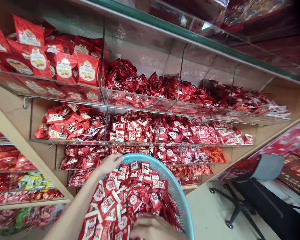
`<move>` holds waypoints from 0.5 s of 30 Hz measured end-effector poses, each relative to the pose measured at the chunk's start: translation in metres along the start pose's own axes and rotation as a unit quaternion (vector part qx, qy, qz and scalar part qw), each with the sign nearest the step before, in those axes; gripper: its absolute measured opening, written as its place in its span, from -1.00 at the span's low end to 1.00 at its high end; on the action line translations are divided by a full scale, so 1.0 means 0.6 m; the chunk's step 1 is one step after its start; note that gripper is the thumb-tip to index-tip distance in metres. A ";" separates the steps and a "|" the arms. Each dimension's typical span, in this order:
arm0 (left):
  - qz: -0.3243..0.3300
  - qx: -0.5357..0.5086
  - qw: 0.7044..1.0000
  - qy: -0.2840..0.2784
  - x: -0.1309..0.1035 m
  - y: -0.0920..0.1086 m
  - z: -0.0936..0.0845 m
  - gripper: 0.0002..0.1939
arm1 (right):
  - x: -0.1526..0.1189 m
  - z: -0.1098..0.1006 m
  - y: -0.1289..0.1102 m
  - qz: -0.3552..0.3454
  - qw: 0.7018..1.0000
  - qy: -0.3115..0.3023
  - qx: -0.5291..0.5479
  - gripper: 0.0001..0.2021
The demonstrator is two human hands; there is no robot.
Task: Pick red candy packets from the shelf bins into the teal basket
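A light blue plastic basket (186, 203) full of small red and white wrapped packets (133, 200) fills the lower middle of the view. My left hand (112, 163) rests on the basket's far left rim, thumb and fingers around the edge. Blurred by motion, my right hand (157, 226) is down among the packets at the near side of the basket; its fingers are hidden, and whether it holds any packet does not show.
Ahead stand tiered shelves (140, 108) with glass fronts and dividers, filled with red packets. A wooden post (27, 143) slants at the left, with more shelves beyond. A wheeled office chair (267, 166) stands on the floor at the right.
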State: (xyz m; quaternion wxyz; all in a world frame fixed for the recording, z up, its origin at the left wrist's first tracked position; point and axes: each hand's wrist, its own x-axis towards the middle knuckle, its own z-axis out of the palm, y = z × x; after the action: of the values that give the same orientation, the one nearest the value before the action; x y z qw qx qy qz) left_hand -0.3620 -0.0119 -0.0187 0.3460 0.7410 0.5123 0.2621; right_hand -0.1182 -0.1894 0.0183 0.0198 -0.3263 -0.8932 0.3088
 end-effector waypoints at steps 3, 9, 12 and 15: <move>0.004 -0.008 1.000 0.009 0.000 0.000 0.001 -0.53 | 0.032 -0.015 0.011 0.112 0.990 0.075 -0.041 -0.65; 0.008 -0.005 1.000 0.014 -0.001 0.002 0.000 -0.55 | 0.130 0.002 0.031 0.307 0.939 0.024 -0.152 -0.76; 0.002 0.004 1.000 0.011 -0.002 0.002 -0.001 -0.54 | 0.156 0.018 0.037 0.325 0.932 -0.006 -0.160 -0.76; -0.005 -0.004 1.000 0.011 -0.001 0.001 0.000 -0.53 | 0.165 0.025 0.042 0.333 0.930 -0.015 -0.156 -0.75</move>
State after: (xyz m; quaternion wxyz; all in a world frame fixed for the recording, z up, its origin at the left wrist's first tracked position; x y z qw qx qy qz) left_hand -0.3620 -0.0126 -0.0181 0.3444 0.7340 0.5188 0.2711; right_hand -0.1851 -0.1235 -0.0247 -0.1490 -0.5996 -0.7700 0.1596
